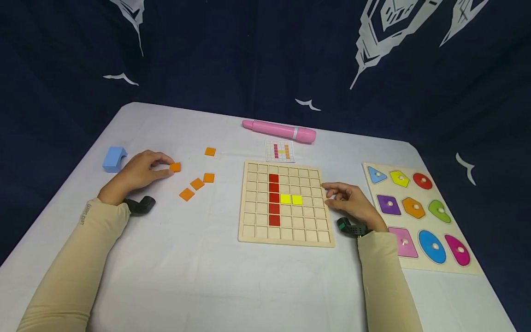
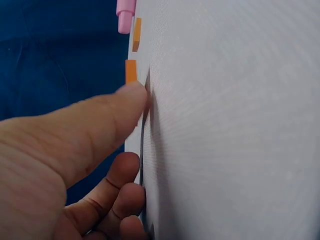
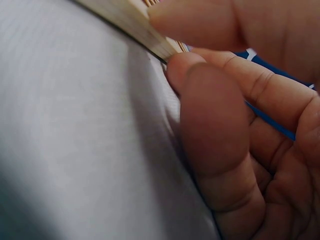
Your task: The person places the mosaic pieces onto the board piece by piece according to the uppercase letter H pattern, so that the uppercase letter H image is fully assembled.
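Note:
On the left side of the table, my left hand (image 1: 143,171) pinches an orange square tile (image 1: 175,167) between thumb and fingers. The left wrist view shows the thumb (image 2: 107,110) covering part of that tile (image 2: 131,71). Several loose orange tiles (image 1: 197,184) lie to its right. A wooden grid board (image 1: 255,234) lies in front, bearing a column of red tiles (image 1: 274,197) and two yellow tiles (image 1: 291,199) beside the column's middle. At the board's right edge (image 3: 137,30), my right hand (image 1: 350,199) rests with thumb and index fingertip against it, the other fingers loosely bent.
Behind the board lie a small pattern card (image 1: 280,151) and a pink marker-shaped stick (image 1: 279,131). A blue notched block (image 1: 114,159) stands at the far left. To the right is a shape-puzzle board (image 1: 369,173) with knobbed pieces, partly behind the right forearm.

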Tool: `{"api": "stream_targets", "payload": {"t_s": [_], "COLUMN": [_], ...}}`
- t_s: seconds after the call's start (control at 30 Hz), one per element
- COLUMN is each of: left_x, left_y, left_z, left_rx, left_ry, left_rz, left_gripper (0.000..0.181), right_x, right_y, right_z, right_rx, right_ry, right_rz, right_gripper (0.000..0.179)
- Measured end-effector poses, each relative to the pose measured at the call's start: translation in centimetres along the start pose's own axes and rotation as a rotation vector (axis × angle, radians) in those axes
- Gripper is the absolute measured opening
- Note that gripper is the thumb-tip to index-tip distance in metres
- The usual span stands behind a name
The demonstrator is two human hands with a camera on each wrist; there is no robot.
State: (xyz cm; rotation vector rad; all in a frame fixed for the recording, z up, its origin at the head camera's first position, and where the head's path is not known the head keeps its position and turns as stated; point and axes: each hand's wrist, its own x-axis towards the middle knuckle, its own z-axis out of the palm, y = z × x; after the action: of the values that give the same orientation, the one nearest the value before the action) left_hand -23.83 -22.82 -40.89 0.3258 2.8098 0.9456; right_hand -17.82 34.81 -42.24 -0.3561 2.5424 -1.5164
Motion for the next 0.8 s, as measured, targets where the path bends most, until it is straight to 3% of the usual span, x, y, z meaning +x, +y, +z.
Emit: {"api": "stream_targets", "payload": {"t_s": [0.33,0.57,0.8], "left_x": [0.0,-0.2,0.5], "left_y": [1.1,3.4,6.4], "left_z": [-0.2,0.0,0.7], "left_rx": [-0.047,-0.043,-0.083], "left_ry": [0.063,0.102,0.104], "left_rz": [0.029,0.051,0.057], "left_gripper": [0.036,0.036,0.036], "right_x": [-0.1,-0.1,-0.1], "right_y": [0.0,0.1,0.1], "right_z": [0.2,0.2,0.0], "right_rx": [-0.008,0.0,-0.002], "right_ry": [0.005,0.0,0.011], "right_rz": [0.018,0.034,0.019], "right_gripper": [0.049,0.049,0.048]}}
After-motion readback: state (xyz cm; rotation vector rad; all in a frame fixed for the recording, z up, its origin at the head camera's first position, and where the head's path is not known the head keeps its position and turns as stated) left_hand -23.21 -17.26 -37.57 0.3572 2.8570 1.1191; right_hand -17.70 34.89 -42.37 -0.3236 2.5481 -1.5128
